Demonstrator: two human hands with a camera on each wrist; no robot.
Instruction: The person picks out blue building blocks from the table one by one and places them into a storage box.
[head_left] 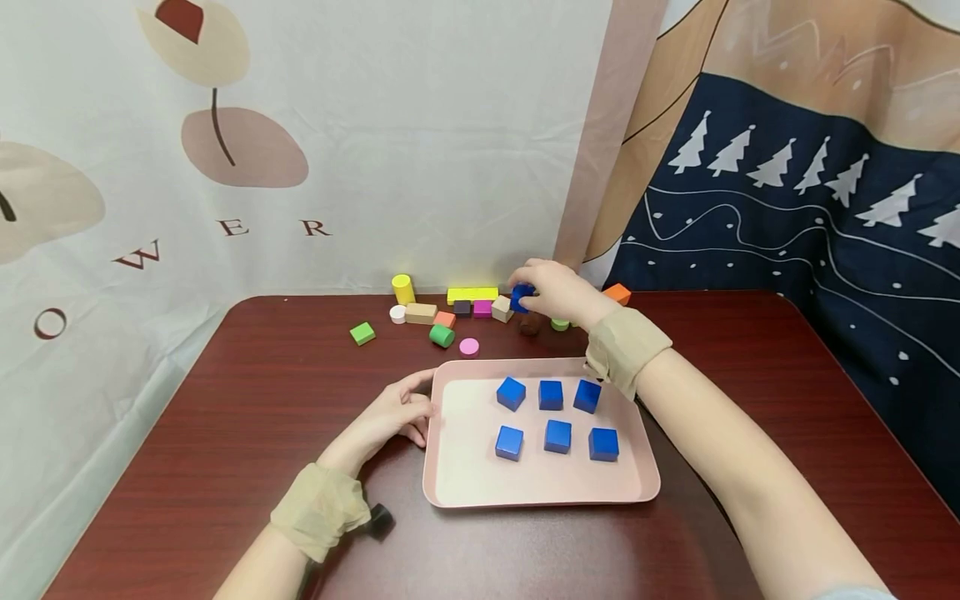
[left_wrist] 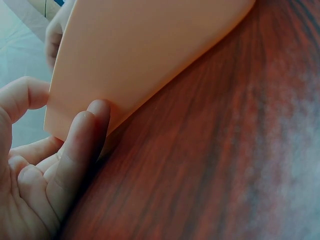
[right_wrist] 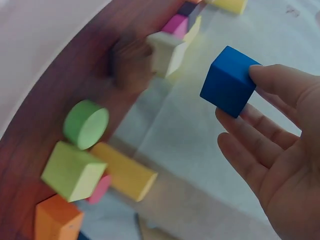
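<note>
In my right hand (head_left: 558,292) a blue cube (right_wrist: 230,81) is pinched between thumb and fingertips, held up over the row of blocks at the table's back. My left hand (head_left: 397,412) grips the left edge of a pink tray (head_left: 540,500). Seen from the left wrist, the fingers (left_wrist: 82,135) lie against the tray's outer side. Several blue cubes (head_left: 557,436) sit on the tray in two rows of three. Close below the right hand is a brown block (head_left: 529,325), blurred in the right wrist view.
Mixed blocks line the back edge: a yellow cylinder (head_left: 402,289), a long yellow block (head_left: 472,294), a green cylinder (head_left: 442,336), a pink disc (head_left: 468,347), a green block (head_left: 362,333) and an orange block (head_left: 617,293). A printed curtain (head_left: 420,150) hangs right behind the table.
</note>
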